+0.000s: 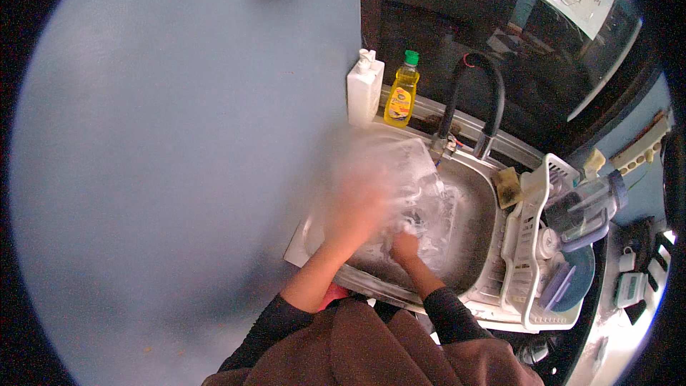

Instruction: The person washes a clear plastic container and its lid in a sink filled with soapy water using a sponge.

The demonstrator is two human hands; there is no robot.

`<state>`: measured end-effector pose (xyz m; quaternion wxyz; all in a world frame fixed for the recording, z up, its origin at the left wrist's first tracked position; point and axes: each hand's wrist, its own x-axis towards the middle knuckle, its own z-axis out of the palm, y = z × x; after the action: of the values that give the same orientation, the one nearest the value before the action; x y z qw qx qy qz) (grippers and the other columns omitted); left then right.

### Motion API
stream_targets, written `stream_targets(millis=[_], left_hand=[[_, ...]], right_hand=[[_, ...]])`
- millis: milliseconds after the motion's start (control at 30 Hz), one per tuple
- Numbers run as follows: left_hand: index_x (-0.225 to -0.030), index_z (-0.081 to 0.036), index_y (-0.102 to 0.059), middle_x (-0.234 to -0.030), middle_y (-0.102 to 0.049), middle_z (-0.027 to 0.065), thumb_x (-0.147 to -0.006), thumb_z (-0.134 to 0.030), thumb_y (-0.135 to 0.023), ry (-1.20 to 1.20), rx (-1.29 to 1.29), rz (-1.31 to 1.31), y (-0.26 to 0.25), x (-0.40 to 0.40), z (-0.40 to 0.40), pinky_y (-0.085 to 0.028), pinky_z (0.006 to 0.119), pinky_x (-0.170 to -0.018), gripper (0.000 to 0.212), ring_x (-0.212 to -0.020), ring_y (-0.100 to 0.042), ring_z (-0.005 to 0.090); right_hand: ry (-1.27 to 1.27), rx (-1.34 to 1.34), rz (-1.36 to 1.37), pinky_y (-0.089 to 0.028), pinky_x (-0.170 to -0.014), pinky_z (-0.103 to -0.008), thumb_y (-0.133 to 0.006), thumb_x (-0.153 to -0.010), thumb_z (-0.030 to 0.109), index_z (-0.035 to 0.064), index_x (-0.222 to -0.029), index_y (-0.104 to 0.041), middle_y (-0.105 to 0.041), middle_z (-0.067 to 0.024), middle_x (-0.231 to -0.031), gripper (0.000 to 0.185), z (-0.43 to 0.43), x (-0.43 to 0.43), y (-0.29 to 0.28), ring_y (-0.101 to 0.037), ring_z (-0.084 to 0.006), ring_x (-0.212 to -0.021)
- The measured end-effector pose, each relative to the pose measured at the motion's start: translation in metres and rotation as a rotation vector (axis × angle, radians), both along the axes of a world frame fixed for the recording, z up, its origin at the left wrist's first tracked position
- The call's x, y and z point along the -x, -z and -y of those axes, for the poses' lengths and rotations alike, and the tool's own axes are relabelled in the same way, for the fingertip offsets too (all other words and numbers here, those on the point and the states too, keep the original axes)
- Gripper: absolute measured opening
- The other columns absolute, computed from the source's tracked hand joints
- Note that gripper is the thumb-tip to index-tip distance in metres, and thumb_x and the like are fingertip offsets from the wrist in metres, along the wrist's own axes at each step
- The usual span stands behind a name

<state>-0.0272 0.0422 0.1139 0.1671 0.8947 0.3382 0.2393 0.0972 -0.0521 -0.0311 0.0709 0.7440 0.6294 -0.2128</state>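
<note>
My left hand (366, 195) is strongly blurred by motion above the left side of a stainless steel sink (474, 236). A pale, see-through smear surrounds its fingers, and whether they hold something cannot be made out. Lower in the basin, my right hand (404, 246) has its fingers curled at the near side of a clear plastic container (437, 225). The container lies tilted in the sink and carries whitish suds. Its left part is hidden behind my left hand and the blur.
Behind the sink stand a white pump bottle (364, 91), yellow dish soap (401, 96) and a black curved faucet (498, 96). On the right, a sponge (507, 187) sits beside a white dish rack (530, 257) holding plastic containers. A blue wall (177, 134) borders the left.
</note>
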Motion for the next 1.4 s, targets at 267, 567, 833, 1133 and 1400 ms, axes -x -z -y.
stream_targets(millis=[267, 567, 833, 1133, 1400], left_hand=[[-0.075, -0.001, -0.051, -0.126, -0.022, 0.0075, -0.058, 0.009, -0.047, 0.052, -0.031, -0.04, -0.016, -0.002, -0.008, -0.033, 0.034, -0.087, 0.02, -0.117, -0.017, 0.029], [-0.071, 0.0, -0.05, -0.127, -0.021, 0.0085, -0.067, 0.002, -0.045, -0.03, 0.032, 0.028, 0.006, -0.029, -0.01, -0.033, 0.036, -0.087, 0.007, -0.117, -0.016, 0.0299], [-0.07, 0.0, -0.048, -0.126, -0.023, 0.0092, -0.069, 0.0, -0.044, -0.091, -0.026, -0.07, 0.012, -0.031, -0.015, -0.033, 0.037, -0.087, 0.004, -0.117, -0.016, 0.0301], [-0.083, -0.002, -0.053, -0.125, -0.025, 0.0091, -0.065, 0.002, -0.045, -0.055, 0.073, -0.088, -0.007, -0.027, -0.006, -0.039, 0.036, -0.081, 0.02, -0.118, -0.016, 0.0281], [-0.081, -0.001, -0.053, -0.125, -0.025, 0.0092, -0.066, 0.0, -0.044, -0.09, -0.043, -0.092, 0.008, -0.035, -0.01, -0.039, 0.035, -0.081, 0.017, -0.118, -0.016, 0.0286]], right_hand=[[0.013, -0.236, 0.15, -0.035, -0.076, -0.0453, -0.039, -0.074, 0.02, 0.0166, -0.109, -0.041, -0.041, -0.0133, -0.111, 0.036, -0.01, -0.004, 0.031, -0.052, -0.027, -0.086], [0.248, -0.043, 0.076, -0.034, -0.078, -0.0455, -0.049, -0.068, 0.026, 0.0129, -0.114, -0.035, -0.046, -0.0133, -0.106, 0.05, -0.041, -0.044, 0.05, -0.049, -0.0268, -0.092], [0.098, -0.471, -0.062, -0.02, -0.091, -0.0429, -0.035, -0.077, 0.027, 0.0133, -0.116, -0.033, -0.034, -0.0117, -0.119, 0.041, -0.087, -0.012, 0.029, -0.029, -0.0271, -0.112], [0.064, -0.287, -0.069, -0.028, -0.085, -0.0394, -0.038, -0.074, 0.032, 0.0125, -0.115, -0.034, -0.033, -0.0124, -0.119, 0.046, -0.088, -0.004, 0.053, -0.034, -0.0268, -0.106], [-0.159, -0.126, 0.012, -0.03, -0.084, -0.0433, -0.036, -0.074, 0.017, 0.0269, -0.106, -0.045, -0.043, -0.0094, -0.11, 0.034, -0.021, 0.003, 0.034, -0.05, -0.0254, -0.089]])
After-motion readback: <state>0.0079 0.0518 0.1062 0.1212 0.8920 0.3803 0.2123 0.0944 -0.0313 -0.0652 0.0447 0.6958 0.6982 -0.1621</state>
